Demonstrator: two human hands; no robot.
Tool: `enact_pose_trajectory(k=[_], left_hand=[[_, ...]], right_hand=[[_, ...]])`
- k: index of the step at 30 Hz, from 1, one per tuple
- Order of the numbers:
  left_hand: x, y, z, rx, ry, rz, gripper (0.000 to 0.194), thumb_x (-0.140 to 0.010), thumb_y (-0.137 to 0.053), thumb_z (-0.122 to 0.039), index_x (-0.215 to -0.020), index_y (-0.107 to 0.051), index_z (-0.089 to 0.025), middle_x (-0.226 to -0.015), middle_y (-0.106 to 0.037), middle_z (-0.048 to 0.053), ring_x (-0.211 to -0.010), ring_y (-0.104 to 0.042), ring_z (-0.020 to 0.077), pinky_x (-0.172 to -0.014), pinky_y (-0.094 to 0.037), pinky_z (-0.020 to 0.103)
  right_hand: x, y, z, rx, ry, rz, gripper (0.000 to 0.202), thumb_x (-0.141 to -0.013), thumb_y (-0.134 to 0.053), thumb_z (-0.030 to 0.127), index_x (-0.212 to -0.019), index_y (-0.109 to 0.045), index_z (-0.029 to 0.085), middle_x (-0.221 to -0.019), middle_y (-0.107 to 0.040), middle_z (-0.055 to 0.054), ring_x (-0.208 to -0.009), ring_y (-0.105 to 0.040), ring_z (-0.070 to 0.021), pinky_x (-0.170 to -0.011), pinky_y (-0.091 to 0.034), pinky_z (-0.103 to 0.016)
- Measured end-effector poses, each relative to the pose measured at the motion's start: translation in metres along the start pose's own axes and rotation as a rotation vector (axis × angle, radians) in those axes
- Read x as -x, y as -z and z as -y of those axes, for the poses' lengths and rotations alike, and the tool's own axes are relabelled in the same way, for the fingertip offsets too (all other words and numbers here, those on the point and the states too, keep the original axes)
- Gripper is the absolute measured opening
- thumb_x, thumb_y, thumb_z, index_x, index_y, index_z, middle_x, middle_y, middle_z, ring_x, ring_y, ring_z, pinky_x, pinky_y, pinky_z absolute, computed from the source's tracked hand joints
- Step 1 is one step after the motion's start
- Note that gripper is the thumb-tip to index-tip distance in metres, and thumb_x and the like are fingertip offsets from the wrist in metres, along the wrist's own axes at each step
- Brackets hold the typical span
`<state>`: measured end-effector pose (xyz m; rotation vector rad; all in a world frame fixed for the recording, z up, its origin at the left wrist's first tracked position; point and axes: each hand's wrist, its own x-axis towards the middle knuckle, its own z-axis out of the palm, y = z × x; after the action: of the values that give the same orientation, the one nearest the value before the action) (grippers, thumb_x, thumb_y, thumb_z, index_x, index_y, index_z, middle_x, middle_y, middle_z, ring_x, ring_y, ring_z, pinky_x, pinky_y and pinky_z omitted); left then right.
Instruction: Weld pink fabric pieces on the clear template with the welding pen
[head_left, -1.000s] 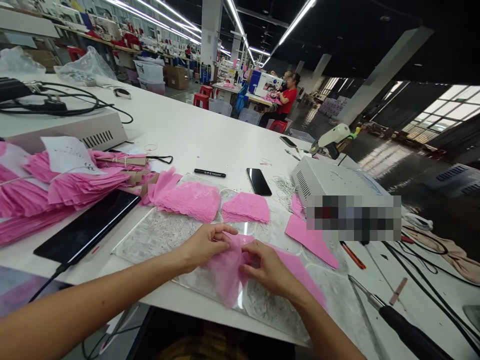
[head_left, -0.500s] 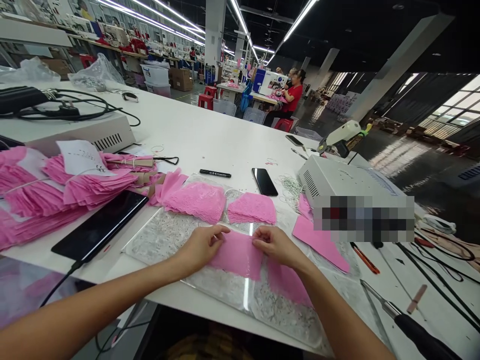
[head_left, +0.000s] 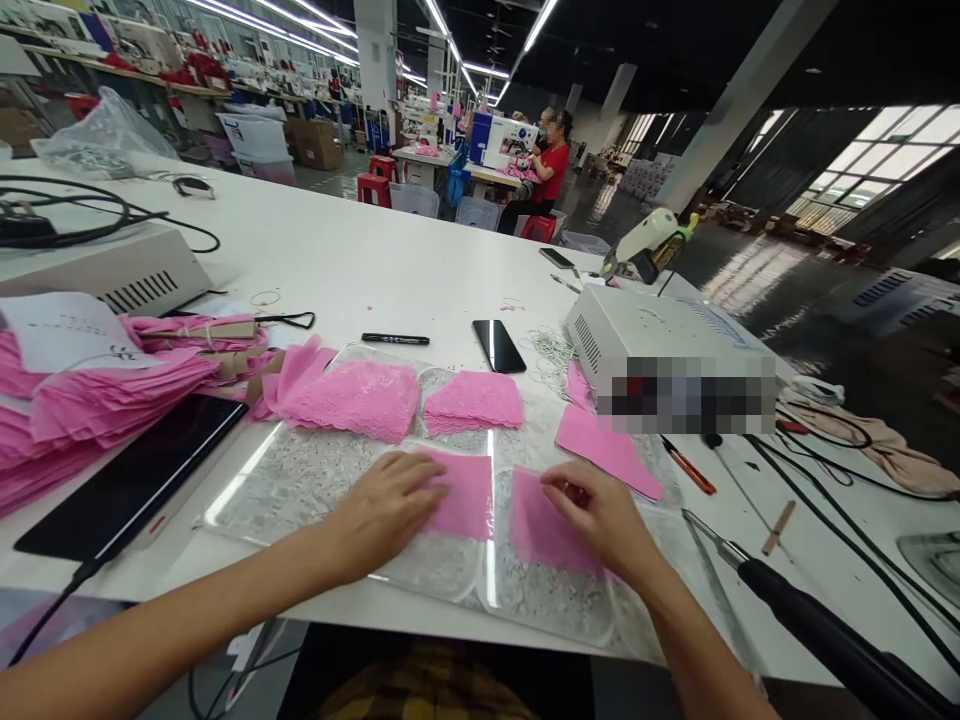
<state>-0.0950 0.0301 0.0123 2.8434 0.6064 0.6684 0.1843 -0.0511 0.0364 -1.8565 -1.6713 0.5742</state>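
Note:
My left hand [head_left: 394, 505] lies with its fingers spread over the left part of a flat pink fabric piece [head_left: 469, 495]. This piece rests on a clear plastic sheet with a grey marbled look [head_left: 277, 485]. To its right, my right hand [head_left: 604, 515] has bent fingers, thumb and forefinger together at the top edge of a second, sheerer pink fabric piece [head_left: 536, 530]. Part of that piece is hidden under the hand. Behind them sit two stacks of pink lace pieces, a larger one [head_left: 360, 400] and a smaller one [head_left: 474, 403].
Another pink piece [head_left: 607, 450] lies at the right, by a grey machine box [head_left: 675, 335]. A black phone [head_left: 499, 345], a marker [head_left: 395, 339], an orange cutter [head_left: 688, 466] and a black-handled tool [head_left: 810, 620] surround the sheet. Bundled pink fabric [head_left: 112, 385] and a tablet [head_left: 135, 480] are left.
My right hand has let go of the left piece's corner and moved right onto the second piece. My left fingers have gone from a pinch to lying flat. The view has shifted right.

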Motion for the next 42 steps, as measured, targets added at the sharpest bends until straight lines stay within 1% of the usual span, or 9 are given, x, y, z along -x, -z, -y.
enact_pose_trajectory(k=[3,6,11,14,19,24,33,39,42], left_hand=[[-0.022,-0.010,-0.016,0.105,-0.171,0.146,0.032,-0.099,-0.040,-0.017,-0.121,-0.064,-0.018,-0.131,-0.062,0.010,-0.126,-0.053,0.0274,-0.106,-0.041,0.045],[-0.047,-0.020,-0.028,0.186,-0.209,0.305,0.036,-0.100,-0.041,-0.018,-0.132,-0.058,-0.022,-0.141,-0.054,0.008,-0.138,-0.042,0.0269,-0.116,-0.029,0.048],[-0.071,-0.029,-0.038,0.199,-0.188,0.456,0.043,-0.101,-0.044,-0.028,-0.144,-0.044,-0.026,-0.150,-0.042,0.004,-0.145,-0.026,0.0261,-0.121,-0.011,0.051],[-0.075,-0.035,-0.044,0.190,-0.208,0.499,0.050,-0.101,-0.045,-0.035,-0.149,-0.034,-0.028,-0.154,-0.034,0.005,-0.146,-0.023,0.0248,-0.122,-0.005,0.049],[-0.077,-0.044,-0.055,0.147,-0.261,0.502,0.057,-0.100,-0.046,-0.042,-0.152,-0.026,-0.028,-0.155,-0.032,0.006,-0.146,-0.024,0.0258,-0.121,-0.004,0.049],[-0.078,-0.044,-0.065,0.105,-0.249,0.527,0.060,-0.101,-0.044,-0.043,-0.153,-0.020,-0.030,-0.157,-0.028,0.005,-0.147,-0.022,0.0255,-0.121,-0.002,0.049],[-0.080,-0.043,-0.079,0.094,-0.229,0.510,0.059,-0.099,-0.048,-0.044,-0.152,-0.026,-0.032,-0.156,-0.030,0.006,-0.146,-0.024,0.0263,-0.120,0.001,0.051],[-0.091,-0.047,-0.083,0.129,-0.256,0.555,0.058,-0.099,-0.045,-0.047,-0.152,-0.028,-0.028,-0.157,-0.028,0.006,-0.147,-0.020,0.0271,-0.120,0.003,0.051],[-0.095,-0.051,-0.088,0.164,-0.256,0.574,0.059,-0.100,-0.043,-0.048,-0.152,-0.027,-0.025,-0.157,-0.026,0.006,-0.148,-0.017,0.0269,-0.121,0.002,0.049]], right_hand=[[0.043,0.009,-0.029,-0.011,0.113,-0.178,0.021,-0.089,-0.052,0.033,-0.087,-0.070,0.023,-0.084,-0.069,-0.006,-0.073,-0.062,-0.0169,-0.063,-0.051,-0.029],[0.081,0.011,-0.057,0.079,0.234,-0.378,0.017,-0.089,-0.055,0.026,-0.095,-0.071,0.025,-0.090,-0.070,-0.006,-0.085,-0.066,-0.0189,-0.073,-0.056,-0.032],[0.112,0.012,-0.083,0.157,0.272,-0.475,0.023,-0.090,-0.054,0.020,-0.106,-0.069,0.028,-0.096,-0.070,-0.005,-0.091,-0.066,-0.0192,-0.076,-0.058,-0.033],[0.113,0.013,-0.087,0.146,0.245,-0.469,0.025,-0.090,-0.053,0.020,-0.109,-0.069,0.028,-0.099,-0.069,-0.006,-0.094,-0.066,-0.0201,-0.079,-0.058,-0.035],[0.106,0.016,-0.089,0.155,0.185,-0.486,0.021,-0.091,-0.053,0.023,-0.104,-0.070,0.026,-0.101,-0.069,-0.007,-0.096,-0.066,-0.0200,-0.081,-0.059,-0.034],[0.106,0.013,-0.091,0.178,0.221,-0.497,0.027,-0.091,-0.052,0.021,-0.111,-0.068,0.028,-0.106,-0.067,-0.007,-0.098,-0.066,-0.0194,-0.078,-0.059,-0.032],[0.112,0.009,-0.094,0.213,0.223,-0.634,0.020,-0.089,-0.054,0.016,-0.103,-0.067,0.022,-0.105,-0.066,-0.009,-0.098,-0.065,-0.0192,-0.081,-0.058,-0.031],[0.116,0.010,-0.094,0.245,0.237,-0.566,0.022,-0.089,-0.055,0.017,-0.106,-0.067,0.023,-0.109,-0.065,-0.009,-0.100,-0.065,-0.0202,-0.077,-0.058,-0.030],[0.122,0.010,-0.094,0.255,0.212,-0.587,0.025,-0.089,-0.056,0.016,-0.111,-0.065,0.023,-0.111,-0.064,-0.010,-0.101,-0.064,-0.0206,-0.081,-0.058,-0.032]])
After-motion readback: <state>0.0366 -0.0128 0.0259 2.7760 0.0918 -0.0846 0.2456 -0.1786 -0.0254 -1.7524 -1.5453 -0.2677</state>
